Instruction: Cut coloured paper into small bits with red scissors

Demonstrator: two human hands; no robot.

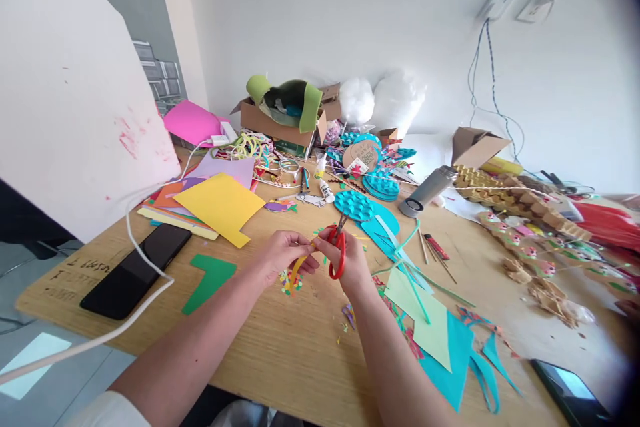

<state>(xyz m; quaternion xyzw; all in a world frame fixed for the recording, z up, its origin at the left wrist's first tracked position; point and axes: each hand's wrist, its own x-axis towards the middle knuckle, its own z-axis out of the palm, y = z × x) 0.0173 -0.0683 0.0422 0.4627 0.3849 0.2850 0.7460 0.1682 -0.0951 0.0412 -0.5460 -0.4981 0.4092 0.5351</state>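
My left hand (283,255) pinches a narrow yellow paper strip (297,269) that hangs down in a curve. Red-handled scissors (338,255) sit in my right hand (351,260), their blades pointing away from me. Its fingertips come close to the left hand's fingers near the strip's upper end; whether they touch it I cannot tell. On the table below the strip lies a small heap of colourful paper bits (291,282). To the left of my left hand is a green paper piece (210,280) with a cut-out corner.
Stacked coloured sheets (220,203) and a black phone (135,270) lie at left, with a white cable crossing. A grey thermos (430,191) leans behind my right hand. Blue paper (447,353) and scraps lie at right, near a second phone (570,390). Crafts crowd the back.
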